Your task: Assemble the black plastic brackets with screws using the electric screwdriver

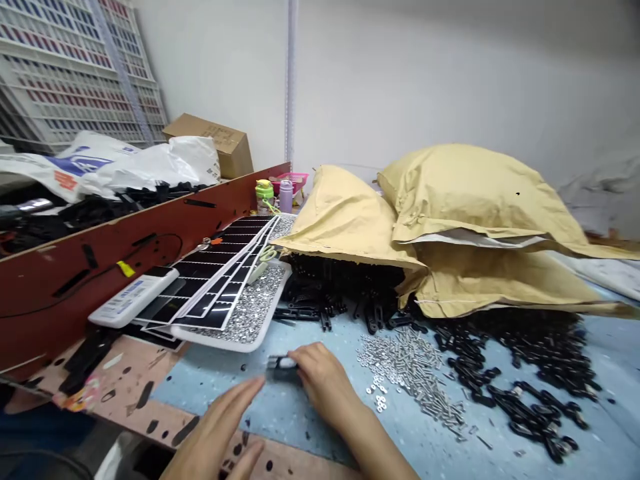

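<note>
At the lower centre of the frame, a small dark piece [283, 362] with a pale left end is sitting in the fingertips of the right hand [323, 380], which is pinching its right end; blur is hiding the finer detail. The left hand [215, 427], lower left of centre, is holding nothing, its fingers stretching towards the piece and its thumb standing apart. The piece is probably feeling light and stiff, perhaps a little slippery, and hardly fragile; its long sides are likely offering the surest hold, leaving the pale end free. Towards the upper left, a white bag [165, 163] is carrying blue and orange print, a carton [235, 150] is showing small dark lines, and a white case [133, 300] further down is bearing bluish lettering, none of it reading clearly
</note>
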`<state>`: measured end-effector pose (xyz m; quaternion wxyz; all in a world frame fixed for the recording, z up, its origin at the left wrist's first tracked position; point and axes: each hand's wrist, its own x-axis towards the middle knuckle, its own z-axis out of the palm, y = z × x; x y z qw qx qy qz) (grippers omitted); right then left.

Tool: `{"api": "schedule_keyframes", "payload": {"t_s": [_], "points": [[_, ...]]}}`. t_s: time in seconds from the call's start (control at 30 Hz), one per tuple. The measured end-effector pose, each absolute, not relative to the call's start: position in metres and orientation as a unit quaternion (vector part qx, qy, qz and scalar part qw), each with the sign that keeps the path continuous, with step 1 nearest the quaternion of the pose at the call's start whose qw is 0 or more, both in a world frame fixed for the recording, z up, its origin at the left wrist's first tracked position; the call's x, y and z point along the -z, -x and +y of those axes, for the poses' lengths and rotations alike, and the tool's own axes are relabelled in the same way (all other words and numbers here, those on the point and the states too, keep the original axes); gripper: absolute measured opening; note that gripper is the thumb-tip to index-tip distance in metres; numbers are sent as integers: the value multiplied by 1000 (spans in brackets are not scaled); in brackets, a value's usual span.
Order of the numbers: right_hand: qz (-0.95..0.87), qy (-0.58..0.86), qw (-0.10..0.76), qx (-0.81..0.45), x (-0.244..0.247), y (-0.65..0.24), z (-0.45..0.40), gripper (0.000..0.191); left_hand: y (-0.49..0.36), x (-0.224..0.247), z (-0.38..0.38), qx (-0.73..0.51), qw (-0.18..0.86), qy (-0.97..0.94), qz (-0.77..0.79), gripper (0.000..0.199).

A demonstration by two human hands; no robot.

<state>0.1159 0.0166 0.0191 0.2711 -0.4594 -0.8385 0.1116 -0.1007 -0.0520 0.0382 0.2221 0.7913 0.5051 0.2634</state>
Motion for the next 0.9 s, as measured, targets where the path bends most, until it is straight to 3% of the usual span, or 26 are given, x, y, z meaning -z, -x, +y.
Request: {"api": "schedule_keyframes", "payload": {"t_s": [0.07, 0.13, 0.2, 0.27, 0.37, 0.5, 0.63, 0.73, 0.9], "points": [[-865, 392, 277, -146, -27, -128, -7, 43, 71, -38, -25, -223, 220, -814, 489, 67], [-867, 370, 290, -166, -31, -152, -20, 44, 47, -32, -5, -159, 253, -826, 477, 58], [-816, 472, 313, -122, -33, -197, -20, 41, 32, -25, 7, -121, 292, -825, 469, 40], [-669, 666, 331, -4, -35, -258, -13, 29, 24, -21, 11, -123, 344, -812, 455, 28], [-526, 784, 319, 83, -38, -342, -1, 25, 13, -17, 10, -141, 444, -765, 444, 33], [-502, 818, 266, 85, -32, -381, 16, 14, -15, -19, 5, -176, 511, -713, 447, 41], [-532, 802, 266, 52, -30, -362, 21, 8, -44, -27, 5, -158, 585, -683, 407, 40], [-566, 768, 298, -5, -38, -330, 4, 17, -54, -33, 8, -170, 577, -694, 396, 35], [-662, 579, 398, -261, -51, -253, -41, 24, -57, -40, 6, -181, 534, -735, 377, 25]]}}
